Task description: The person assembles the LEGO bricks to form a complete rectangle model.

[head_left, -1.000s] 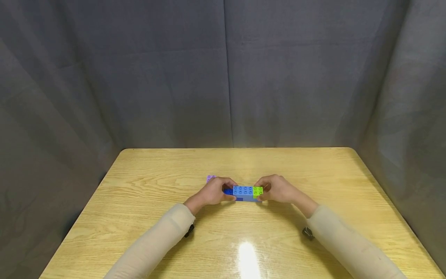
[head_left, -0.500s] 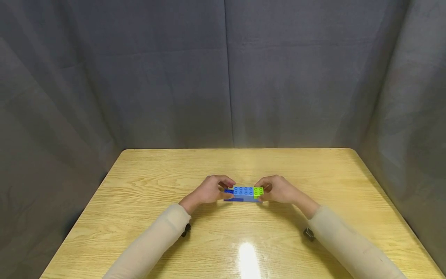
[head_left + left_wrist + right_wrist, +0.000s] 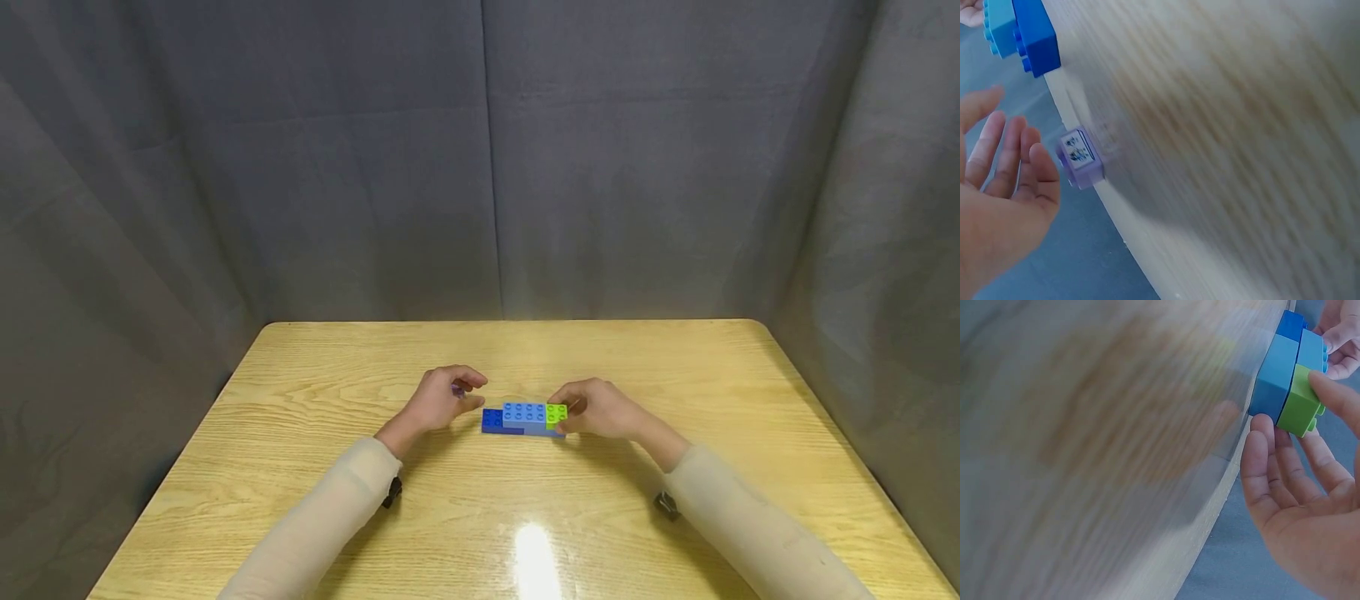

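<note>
A low stack of toy building bricks sits on the table. Its bottom layer has a dark blue brick [image 3: 492, 419] on the left and a light blue one [image 3: 1274, 372] on the right. On top are a light blue brick [image 3: 524, 413] and a lime green brick [image 3: 1299, 402]. My right hand [image 3: 597, 408] grips the lime green end between thumb and fingers. My left hand [image 3: 433, 400] is apart from the stack, fingers loosely spread with nothing held. Beside it stands a small purple brick [image 3: 1080, 157] with a printed picture, mostly hidden behind the fingers in the head view.
The wooden table [image 3: 337, 350] has rounded far corners, and grey curtains [image 3: 375, 167] hang behind it and at both sides. A bright light reflection [image 3: 534, 558] lies on the near part of the tabletop. Black wrist cameras sit under both sleeves.
My left hand has let go of the stack's dark blue end and moved left and back to the purple brick. My right hand has stayed at the lime green brick.
</note>
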The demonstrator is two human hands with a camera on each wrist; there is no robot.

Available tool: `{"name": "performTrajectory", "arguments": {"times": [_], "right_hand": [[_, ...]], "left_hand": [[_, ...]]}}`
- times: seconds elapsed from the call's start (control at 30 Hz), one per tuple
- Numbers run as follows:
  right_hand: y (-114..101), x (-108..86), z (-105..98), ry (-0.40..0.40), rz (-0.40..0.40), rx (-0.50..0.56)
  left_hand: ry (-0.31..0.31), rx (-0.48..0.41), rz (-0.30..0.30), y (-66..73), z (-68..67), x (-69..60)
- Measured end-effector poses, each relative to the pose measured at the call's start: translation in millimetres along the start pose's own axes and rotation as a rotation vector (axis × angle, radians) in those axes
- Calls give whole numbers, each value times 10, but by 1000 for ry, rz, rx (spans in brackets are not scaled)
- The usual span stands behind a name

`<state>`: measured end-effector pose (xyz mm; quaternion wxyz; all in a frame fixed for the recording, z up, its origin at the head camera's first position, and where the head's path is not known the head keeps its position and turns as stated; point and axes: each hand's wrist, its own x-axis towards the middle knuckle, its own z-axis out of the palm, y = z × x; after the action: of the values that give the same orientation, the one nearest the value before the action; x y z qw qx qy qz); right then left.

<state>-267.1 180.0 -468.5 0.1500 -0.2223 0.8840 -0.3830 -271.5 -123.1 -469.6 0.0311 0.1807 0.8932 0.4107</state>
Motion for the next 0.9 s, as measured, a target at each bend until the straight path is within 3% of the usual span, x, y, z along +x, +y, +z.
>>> {"name": "performTrajectory", "arguments": {"times": [0.6, 0.9], "right_hand": [[3, -5, -17, -17, -3, 3], [4, -15, -10, -16, 4, 10]], "left_hand": [[114, -101, -190, -188, -140, 55], [66, -86, -248, -236, -124, 62]]}}
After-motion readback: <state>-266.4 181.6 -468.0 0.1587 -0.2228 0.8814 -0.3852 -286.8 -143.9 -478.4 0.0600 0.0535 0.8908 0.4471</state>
